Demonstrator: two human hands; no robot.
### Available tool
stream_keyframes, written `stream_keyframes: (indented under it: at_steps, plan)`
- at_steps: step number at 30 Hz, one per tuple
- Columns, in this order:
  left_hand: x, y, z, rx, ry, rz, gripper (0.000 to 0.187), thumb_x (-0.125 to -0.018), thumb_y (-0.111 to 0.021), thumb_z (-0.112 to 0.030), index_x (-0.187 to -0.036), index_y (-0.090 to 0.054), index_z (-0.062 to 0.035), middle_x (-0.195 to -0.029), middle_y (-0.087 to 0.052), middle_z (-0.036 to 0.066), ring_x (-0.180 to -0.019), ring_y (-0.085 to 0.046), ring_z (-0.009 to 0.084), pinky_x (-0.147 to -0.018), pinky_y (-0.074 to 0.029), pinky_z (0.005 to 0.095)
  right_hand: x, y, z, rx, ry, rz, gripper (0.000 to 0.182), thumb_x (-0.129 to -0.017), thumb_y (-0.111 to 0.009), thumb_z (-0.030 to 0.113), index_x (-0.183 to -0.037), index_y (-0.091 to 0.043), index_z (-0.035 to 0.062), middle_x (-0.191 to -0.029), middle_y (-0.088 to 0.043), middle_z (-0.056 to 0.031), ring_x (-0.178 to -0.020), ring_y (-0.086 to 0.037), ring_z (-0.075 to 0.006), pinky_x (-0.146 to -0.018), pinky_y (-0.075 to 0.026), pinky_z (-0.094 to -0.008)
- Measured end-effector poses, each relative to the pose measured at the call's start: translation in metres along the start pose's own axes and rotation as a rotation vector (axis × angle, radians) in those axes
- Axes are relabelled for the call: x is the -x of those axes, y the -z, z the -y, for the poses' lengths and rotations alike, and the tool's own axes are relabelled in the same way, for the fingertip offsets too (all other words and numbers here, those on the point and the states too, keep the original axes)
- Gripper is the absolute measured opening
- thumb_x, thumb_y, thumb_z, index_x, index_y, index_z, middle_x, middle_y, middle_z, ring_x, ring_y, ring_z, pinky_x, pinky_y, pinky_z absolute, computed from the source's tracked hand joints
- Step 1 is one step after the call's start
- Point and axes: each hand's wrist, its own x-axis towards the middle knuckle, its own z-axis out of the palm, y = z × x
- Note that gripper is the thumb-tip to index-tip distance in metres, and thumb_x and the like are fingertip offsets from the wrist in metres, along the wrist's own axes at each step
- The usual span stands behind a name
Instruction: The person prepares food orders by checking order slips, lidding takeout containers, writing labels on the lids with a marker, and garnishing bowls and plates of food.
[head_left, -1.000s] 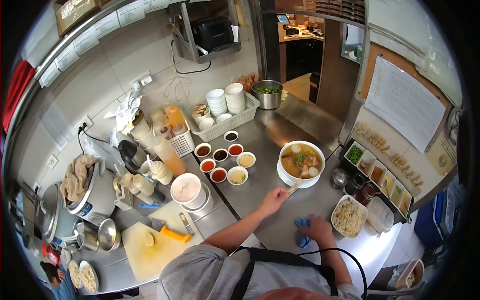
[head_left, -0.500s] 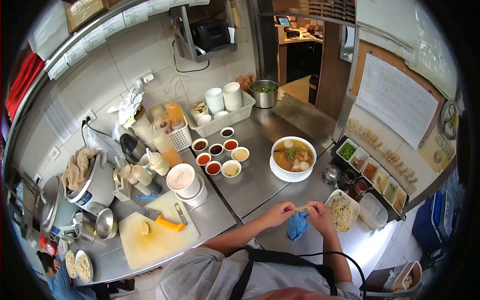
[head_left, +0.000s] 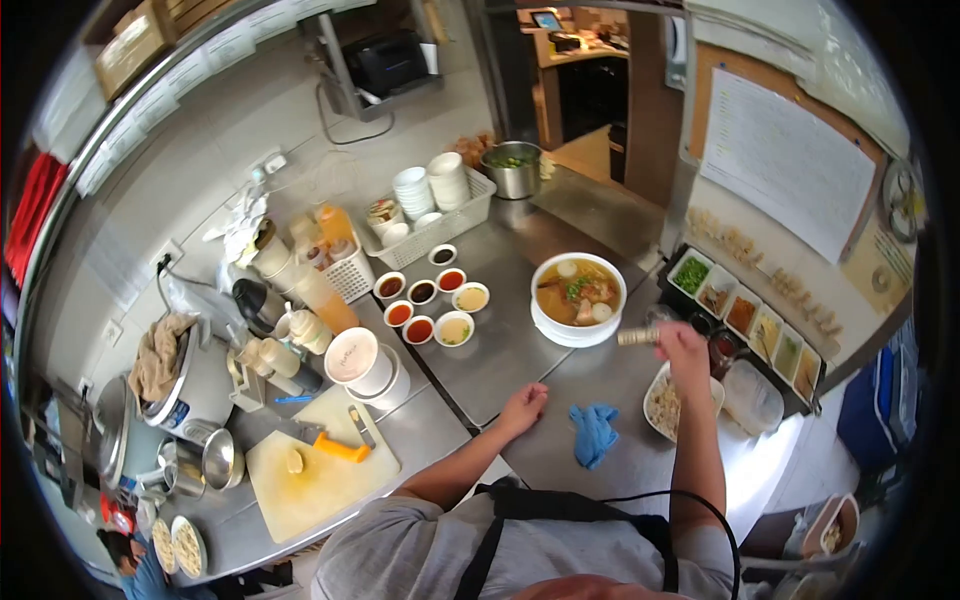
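My right hand (head_left: 684, 350) grips one end of a small light wooden piece with markings (head_left: 638, 337), held near the right edge of a white soup bowl (head_left: 577, 298) standing on a white plate. My left hand (head_left: 524, 408) is loosely curled at the counter, below and left of the bowl; what its fingers hold, if anything, is hidden. A crumpled blue cloth (head_left: 593, 434) lies between my forearms. Beneath my right forearm is a white bowl of pale chopped food (head_left: 663, 404), partly covered by the arm.
Small sauce dishes (head_left: 421, 292) stand left of the soup. A tray of garnishes (head_left: 741, 313) and a clear container (head_left: 752, 396) are at right. A cutting board (head_left: 322, 465) with an orange-handled tool (head_left: 342, 448) lies at left. A person (head_left: 140, 565) is at lower left.
My hands have separated. The right moved up and right with the wooden piece, over the food bowl; the left let go and moved left. The camera view has shifted slightly.
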Motion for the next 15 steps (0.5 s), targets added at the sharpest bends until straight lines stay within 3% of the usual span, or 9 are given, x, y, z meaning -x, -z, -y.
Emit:
stream_keyframes:
  at_steps: [5, 8, 15]
  plan:
    - [-0.012, 0.002, 0.001, 0.235, 0.105, -0.040, 0.021, -0.083, -0.044, -0.018, -0.101, -0.042, -0.0062, -0.072, -0.049, 0.003, -0.050, -0.049, 0.0092, -0.039, -0.039, 0.0198, -0.037, 0.001, 0.042, -0.295, -0.140, 0.002, 0.022, -0.078, -0.054, 0.020, -0.090, -0.057, 0.0011, -0.072, -0.055, -0.0013, -0.060, -0.050, -0.0064, -0.054, -0.040, -0.0174]
    - [-0.009, 0.004, -0.009, 0.273, 0.115, -0.027, 0.020, -0.083, -0.044, -0.016, -0.100, -0.042, -0.0055, -0.073, -0.048, 0.004, -0.049, -0.049, 0.0099, -0.039, -0.039, 0.0199, -0.048, 0.003, 0.046, -0.314, -0.152, 0.002, 0.018, -0.079, -0.054, 0.021, -0.082, -0.058, 0.0037, -0.070, -0.056, -0.0013, -0.057, -0.050, -0.0061, -0.053, -0.039, -0.0171]
    - [-0.012, 0.002, -0.012, 0.301, 0.171, -0.009, 0.020, -0.083, -0.044, -0.015, -0.100, -0.042, -0.0056, -0.078, -0.049, 0.005, -0.050, -0.050, 0.0100, -0.038, -0.039, 0.0198, -0.058, 0.015, 0.014, -0.270, -0.190, -0.048, 0.019, -0.078, -0.055, 0.021, -0.080, -0.057, 0.0025, -0.068, -0.055, -0.0009, -0.057, -0.049, -0.0063, -0.052, -0.039, -0.0179]
